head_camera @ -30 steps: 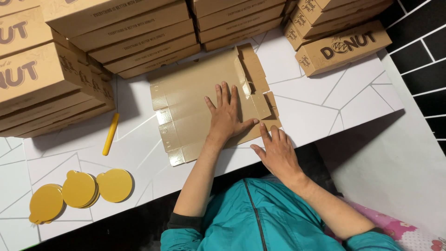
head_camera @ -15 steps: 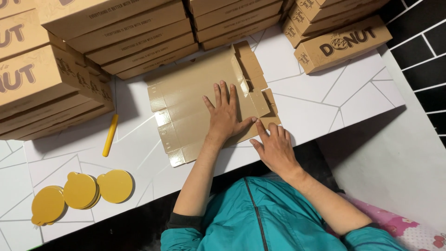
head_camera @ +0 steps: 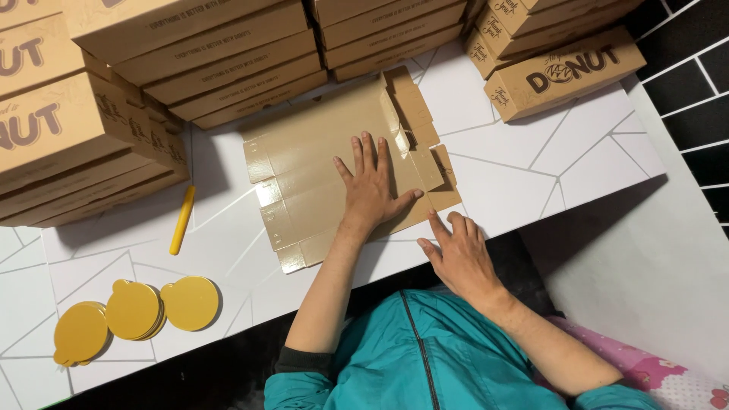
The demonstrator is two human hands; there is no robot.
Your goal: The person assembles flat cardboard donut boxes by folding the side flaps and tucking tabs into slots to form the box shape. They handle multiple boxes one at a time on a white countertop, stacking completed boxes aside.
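A flat, unfolded brown cardboard box blank (head_camera: 311, 175) lies on the white tabletop (head_camera: 547, 159) in front of me. My left hand (head_camera: 372, 186) presses flat on its middle, fingers spread. My right hand (head_camera: 459, 254) rests at the table's front edge, its fingertips touching the blank's lower right flap (head_camera: 440, 199). Neither hand grips anything. Side flaps on the right of the blank stand slightly raised.
Stacks of closed brown cardboard boxes (head_camera: 213, 53) line the back and left of the table; one box (head_camera: 562, 72) sits at the back right. A yellow pen-like stick (head_camera: 182, 220) and several gold round cards (head_camera: 133, 311) lie at the left. A black tiled wall (head_camera: 699, 91) is on the right.
My right hand has slid a little lower and to the right along the blank's front flap. The left hand stays pressed on the cardboard.
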